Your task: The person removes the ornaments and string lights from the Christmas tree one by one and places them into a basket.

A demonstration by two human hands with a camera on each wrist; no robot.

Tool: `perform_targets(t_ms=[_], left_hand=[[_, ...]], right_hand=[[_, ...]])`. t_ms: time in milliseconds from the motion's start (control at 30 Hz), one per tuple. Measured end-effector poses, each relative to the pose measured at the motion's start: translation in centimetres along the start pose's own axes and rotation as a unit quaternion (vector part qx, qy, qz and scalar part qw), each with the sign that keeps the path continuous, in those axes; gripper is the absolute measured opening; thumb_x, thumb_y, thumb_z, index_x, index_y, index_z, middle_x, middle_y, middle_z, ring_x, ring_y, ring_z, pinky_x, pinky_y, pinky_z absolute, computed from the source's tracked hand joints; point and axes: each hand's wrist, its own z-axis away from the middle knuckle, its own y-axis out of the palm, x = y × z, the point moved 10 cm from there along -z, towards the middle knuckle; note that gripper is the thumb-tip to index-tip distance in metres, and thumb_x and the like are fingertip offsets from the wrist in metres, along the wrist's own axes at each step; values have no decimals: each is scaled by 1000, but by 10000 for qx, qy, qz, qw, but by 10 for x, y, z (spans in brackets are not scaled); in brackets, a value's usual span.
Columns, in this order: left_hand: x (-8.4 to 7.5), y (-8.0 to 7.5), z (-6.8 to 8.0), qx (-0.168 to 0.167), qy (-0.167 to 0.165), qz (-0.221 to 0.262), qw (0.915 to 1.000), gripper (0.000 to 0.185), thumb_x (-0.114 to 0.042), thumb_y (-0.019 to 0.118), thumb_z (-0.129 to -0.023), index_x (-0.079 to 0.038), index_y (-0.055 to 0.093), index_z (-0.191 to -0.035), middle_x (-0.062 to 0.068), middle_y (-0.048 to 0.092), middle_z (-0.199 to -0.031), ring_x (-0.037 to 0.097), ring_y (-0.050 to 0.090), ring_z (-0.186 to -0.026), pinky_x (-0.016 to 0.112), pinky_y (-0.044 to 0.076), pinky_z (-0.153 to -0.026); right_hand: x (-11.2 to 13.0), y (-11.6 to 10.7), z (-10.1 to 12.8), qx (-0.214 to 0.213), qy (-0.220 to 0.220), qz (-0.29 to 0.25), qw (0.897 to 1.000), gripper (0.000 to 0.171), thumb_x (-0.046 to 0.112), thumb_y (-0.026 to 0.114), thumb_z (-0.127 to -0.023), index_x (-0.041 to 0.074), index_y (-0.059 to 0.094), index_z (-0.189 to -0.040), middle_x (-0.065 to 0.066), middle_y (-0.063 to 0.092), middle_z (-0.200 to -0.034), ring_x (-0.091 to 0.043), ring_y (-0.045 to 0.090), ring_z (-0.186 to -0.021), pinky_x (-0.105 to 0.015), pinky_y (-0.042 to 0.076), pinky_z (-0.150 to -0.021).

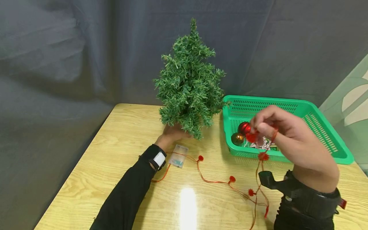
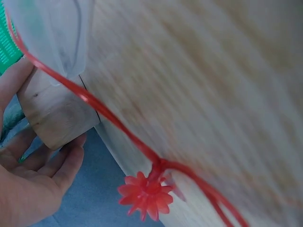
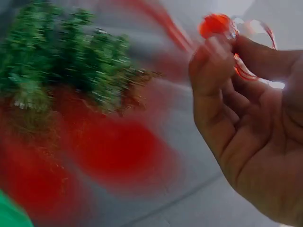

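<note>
A small green artificial Christmas tree (image 1: 189,83) stands at the table's far side. My left hand (image 1: 171,134) reaches under its lower branches; in the left wrist view the fingers and thumb curl round its wooden base (image 2: 61,111). Beside that wrist lies a clear plastic battery box (image 1: 179,156), joined to a red light string (image 1: 212,181) with red flower-shaped pieces. Raised over the front of the basket, my right hand (image 1: 293,143) pinches part of this string between thumb and fingers. One red flower (image 3: 215,24) shows at those fingertips, and the rest of the string hangs down to the table.
At the right sits a green plastic basket (image 1: 325,134). Inside are a red striped ball (image 1: 243,127), a brown shiny ball (image 1: 237,139) and silvery tinsel (image 1: 263,144). A dark grey curtain (image 1: 115,48) hangs behind the wooden table (image 1: 95,150).
</note>
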Motion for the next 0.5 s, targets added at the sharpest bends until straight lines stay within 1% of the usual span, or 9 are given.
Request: perform_targets(t_ms=[33, 67, 100, 167, 267, 333, 400, 433, 500], left_hand=[[0, -1, 0, 3, -8, -42, 10000, 69, -53, 57, -97, -13, 43, -151, 12, 25, -165, 31, 11, -156, 51, -1, -126], [-1, -1, -1, 36, -12, -181, 9998, 70, -54, 55, -97, -13, 43, -152, 12, 24, -165, 31, 11, -156, 51, 0, -126], [-1, -1, -1, 54, -16, -310, 9995, 72, -55, 54, -97, -12, 40, -153, 12, 23, -165, 31, 12, -156, 51, 1, -127], [-1, -1, -1, 108, -29, -482, 9988, 74, -56, 53, -98, -11, 36, -154, 12, 22, -166, 31, 11, -156, 50, 1, -127], [0, 1, -2, 209, -42, -566, 9982, 73, -57, 51, -98, -14, 34, -155, 10, 21, -166, 30, 10, -156, 50, 1, -127], [0, 2, -1, 246, -28, -542, 9982, 72, -57, 50, -98, -16, 35, -155, 11, 20, -166, 30, 9, -156, 51, 1, -126], [1, 4, 0, 313, 21, -438, 9985, 70, -57, 49, -99, -19, 35, -156, 12, 19, -167, 31, 8, -156, 52, 1, -126], [1, 4, 1, 330, 62, -354, 9988, 70, -56, 49, -99, -18, 34, -156, 13, 17, -167, 32, 8, -156, 53, 1, -126], [2, 3, 4, 262, 168, -49, 9995, 70, -53, 51, -99, -14, 35, -155, 15, 20, -166, 34, 12, -155, 51, 3, -126]], right_hand=[[-5, 9, -3, 216, 285, 647, 9973, 19, -13, 46, -98, 1, 58, -103, -1, 61, -91, -14, 58, -75, -26, 47, -64], [-12, 17, -4, 405, 585, 1160, 9907, 19, -10, 50, -98, 7, 59, -103, 2, 61, -90, -12, 59, -73, -26, 47, -63], [-18, 24, -6, 591, 803, 1553, 9828, 19, -5, 52, -99, 12, 59, -103, 5, 60, -88, -10, 59, -73, -25, 47, -63], [-29, 34, -8, 834, 1099, 2175, 9663, 17, 3, 55, -101, 19, 60, -104, 9, 62, -90, -7, 61, -74, -24, 49, -64], [-43, 45, -6, 1191, 1275, 2968, 9389, 20, 9, 57, -101, 25, 62, -111, 14, 63, -97, -2, 60, -80, -24, 50, -69], [-51, 54, -1, 1557, 1275, 3306, 9221, 25, 10, 55, -102, 27, 61, -120, 15, 64, -108, 1, 60, -88, -25, 52, -74], [-60, 63, 8, 2035, 1354, 3465, 9057, 28, 15, 53, -104, 28, 58, -128, 15, 61, -119, 1, 59, -96, -27, 52, -80], [-65, 67, 14, 2266, 1485, 3460, 8983, 28, 21, 51, -105, 29, 56, -131, 14, 60, -124, 0, 59, -100, -29, 53, -83], [-75, 73, 25, 2644, 1802, 3393, 8846, 31, 35, 47, -106, 31, 54, -135, 11, 57, -133, -6, 61, -110, -34, 53, -89]])
